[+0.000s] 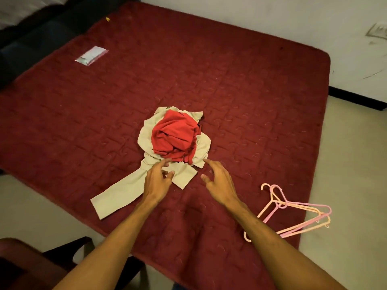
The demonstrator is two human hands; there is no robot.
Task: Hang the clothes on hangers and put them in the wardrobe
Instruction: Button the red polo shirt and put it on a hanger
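Left hand (157,181) and right hand (217,183), spread, empty, by beige garment (117,195) stretching toward near-left.

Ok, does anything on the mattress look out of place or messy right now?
Yes. The red garment is balled up on the crumpled beige garment, not laid flat. The pink and orange hangers lie crossed over one another near the mattress corner. A clear plastic packet lies stray at the far left.
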